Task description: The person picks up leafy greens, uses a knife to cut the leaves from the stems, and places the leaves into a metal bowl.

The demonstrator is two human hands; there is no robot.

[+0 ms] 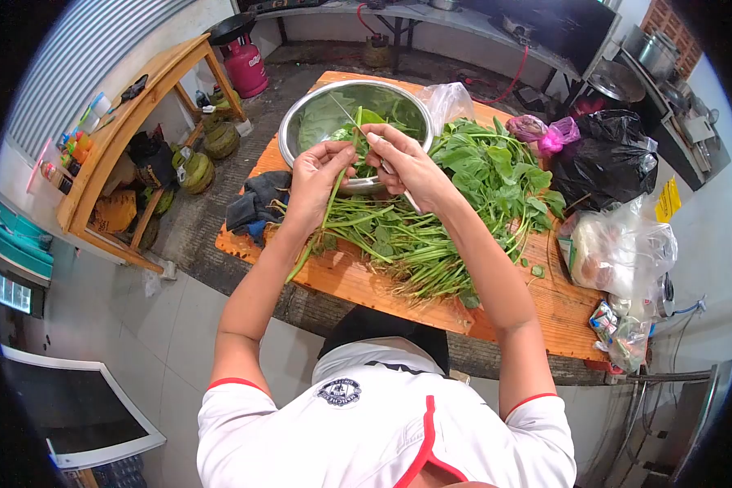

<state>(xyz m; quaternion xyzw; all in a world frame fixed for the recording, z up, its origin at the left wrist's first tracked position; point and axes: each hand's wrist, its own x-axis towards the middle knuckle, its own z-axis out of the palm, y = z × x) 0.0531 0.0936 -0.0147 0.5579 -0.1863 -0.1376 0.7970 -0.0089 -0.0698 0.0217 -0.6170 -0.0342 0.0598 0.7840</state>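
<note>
My left hand (pixel 321 175) is closed on a leafy green stem (pixel 332 203), whose lower end hangs down past the wrist. In my right hand (pixel 407 167) is a small knife (pixel 413 201); its handle shows below the palm, and its thin blade points up and left over the bowl. Both hands are close together at the near rim of a steel bowl (pixel 283 134), which has some green leaves in it. Beneath my forearms and to the right lies a large heap of leafy greens (pixel 496 163), stems and roots towards me.
The wooden table (pixel 565 317) holds a dark cloth (pixel 256 203) at left. Along its right side sit a black plastic bag (pixel 610 154), a pink bag (pixel 557 134) and clear bags (pixel 626 248). A wooden shelf (pixel 130 122) and gas cylinders (pixel 193 171) stand to the left.
</note>
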